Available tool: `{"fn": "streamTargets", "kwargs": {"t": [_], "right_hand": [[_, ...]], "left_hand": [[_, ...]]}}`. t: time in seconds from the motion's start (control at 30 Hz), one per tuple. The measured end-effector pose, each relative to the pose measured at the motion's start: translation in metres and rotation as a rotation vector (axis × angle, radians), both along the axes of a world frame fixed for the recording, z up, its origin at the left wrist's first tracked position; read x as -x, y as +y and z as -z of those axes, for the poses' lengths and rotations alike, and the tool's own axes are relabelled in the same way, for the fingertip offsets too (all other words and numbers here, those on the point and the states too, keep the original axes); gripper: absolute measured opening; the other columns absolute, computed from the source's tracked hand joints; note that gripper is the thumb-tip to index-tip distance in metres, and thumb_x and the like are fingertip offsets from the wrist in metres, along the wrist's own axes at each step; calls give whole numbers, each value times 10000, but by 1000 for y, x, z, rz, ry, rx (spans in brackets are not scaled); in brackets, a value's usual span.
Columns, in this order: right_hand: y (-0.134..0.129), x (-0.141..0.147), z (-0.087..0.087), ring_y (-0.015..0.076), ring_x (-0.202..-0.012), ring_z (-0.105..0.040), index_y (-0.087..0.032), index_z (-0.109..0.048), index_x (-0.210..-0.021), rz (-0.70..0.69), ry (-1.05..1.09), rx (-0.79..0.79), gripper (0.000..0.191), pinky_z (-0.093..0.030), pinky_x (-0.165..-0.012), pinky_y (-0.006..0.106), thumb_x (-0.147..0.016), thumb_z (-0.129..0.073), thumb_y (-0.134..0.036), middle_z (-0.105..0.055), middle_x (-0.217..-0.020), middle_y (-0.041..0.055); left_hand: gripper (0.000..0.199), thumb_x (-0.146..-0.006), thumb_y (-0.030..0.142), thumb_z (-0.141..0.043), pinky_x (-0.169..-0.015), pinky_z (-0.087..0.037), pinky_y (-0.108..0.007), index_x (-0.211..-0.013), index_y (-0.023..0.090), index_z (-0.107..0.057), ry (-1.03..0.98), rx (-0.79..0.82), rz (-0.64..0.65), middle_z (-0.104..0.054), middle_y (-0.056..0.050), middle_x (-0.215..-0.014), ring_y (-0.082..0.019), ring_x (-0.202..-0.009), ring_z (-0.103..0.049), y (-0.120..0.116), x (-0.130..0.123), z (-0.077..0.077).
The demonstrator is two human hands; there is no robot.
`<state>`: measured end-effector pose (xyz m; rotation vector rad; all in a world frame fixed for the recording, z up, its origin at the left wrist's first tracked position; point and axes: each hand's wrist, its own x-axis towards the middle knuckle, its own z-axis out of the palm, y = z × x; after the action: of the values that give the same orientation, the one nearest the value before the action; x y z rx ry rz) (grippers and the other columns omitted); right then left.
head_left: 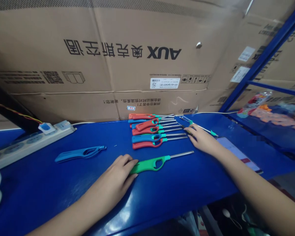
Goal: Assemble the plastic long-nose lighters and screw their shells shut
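Note:
My left hand point(120, 172) is closed round the handle end of a green long-nosed lighter point(147, 165), whose metal tube points right along the blue table. My right hand point(201, 137) pinches a small screwdriver point(186, 129) with a dark handle, its thin tip by the tubes of a row of lighters. In that row lie red lighters point(145, 144) and blue lighters point(145, 137), tubes to the right. Left of my left hand is a blue lighter casing point(81, 154) with no tube showing. Beyond my right hand lies a metal tube part point(201, 127) with turquoise fittings.
A phone or tablet point(238, 154) lies under my right forearm. A power strip point(34, 141) with a plug runs along the left. Behind stands a large cardboard box point(88, 75). A plastic bottle point(254, 103) and orange items point(275, 118) are at right, beyond a blue metal frame point(263, 54).

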<state>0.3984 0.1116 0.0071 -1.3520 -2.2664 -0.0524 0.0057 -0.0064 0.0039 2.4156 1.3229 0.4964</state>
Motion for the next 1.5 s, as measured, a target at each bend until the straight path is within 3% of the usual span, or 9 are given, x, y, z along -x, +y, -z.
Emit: {"fn": "streamTargets", "kwargs": {"t": [0.13,0.27,0.37,0.5,0.67,0.93,1.2,1.37,1.5], "right_hand": [[-11,11,-15,350,-1186,-588,-150,-656,-1219,-35,-31,-27,340,-467,-1045,590,-1002,-457,-319,-624,-1260,197],[-31,37,-32,228,-1224,-622,-253,-610,-1316,-297,-70,133,367,-504,-1077,398,-997,-553,-427,-670,-1301,73],[-30,55,-31,227,-1198,-657,-251,-595,-1364,-425,-117,198,405,-536,-1035,388,-999,-564,-426,-687,-1324,74],[5,63,-20,239,-1058,-692,-211,-680,-1247,-411,-117,108,331,-560,-951,418,-1050,-438,-319,-732,-1162,106],[58,62,-11,243,-932,-666,-168,-737,-1149,-344,-112,38,311,-567,-847,409,-1017,-481,-286,-671,-1056,142],[96,74,-11,224,-965,-660,-184,-727,-1040,-238,-125,-11,214,-553,-878,395,-1002,-568,-320,-699,-1000,92],[108,83,-11,201,-1018,-654,-170,-660,-1136,-188,-159,-19,252,-555,-899,416,-985,-614,-366,-676,-1148,71],[93,82,-14,280,-1033,-627,-186,-683,-1096,-192,-135,-39,206,-512,-921,463,-957,-560,-277,-680,-1096,131],[66,83,-24,291,-1102,-601,-199,-651,-1214,-285,-85,-40,315,-493,-971,482,-975,-563,-386,-640,-1196,144]], "left_hand": [[280,-1047,259,-436,-961,-538,-446,-1277,210,-587,-15,-10,45,-580,-95,-1146,-251,-1063,-580,5,0,-5],[271,-1050,252,-413,-937,-536,-455,-1262,196,-573,-12,-117,32,-571,-103,-1166,-260,-1046,-559,19,-1,-16],[288,-1050,270,-407,-937,-525,-476,-1273,171,-560,-10,-218,12,-563,-123,-1174,-273,-1042,-541,37,0,-23],[286,-1027,271,-450,-959,-520,-491,-1255,156,-579,-25,-263,33,-571,-130,-1162,-279,-1058,-543,72,0,-25],[265,-972,290,-557,-971,-526,-483,-1191,167,-642,-41,-297,29,-597,-119,-1111,-282,-1078,-585,118,-7,-18],[266,-928,241,-603,-1009,-523,-485,-1162,153,-692,-42,-327,-18,-659,-126,-1102,-294,-1108,-624,162,-4,-22],[240,-890,216,-629,-995,-535,-434,-1108,145,-702,-74,-328,-59,-658,-120,-1097,-274,-1089,-647,173,-3,-24],[299,-896,276,-616,-962,-543,-434,-1162,153,-671,-107,-350,-93,-642,-101,-1083,-261,-1031,-647,161,2,-25],[384,-922,348,-576,-995,-524,-448,-1246,151,-638,-83,-384,-102,-633,-116,-1142,-280,-1090,-629,141,14,-29]]}}
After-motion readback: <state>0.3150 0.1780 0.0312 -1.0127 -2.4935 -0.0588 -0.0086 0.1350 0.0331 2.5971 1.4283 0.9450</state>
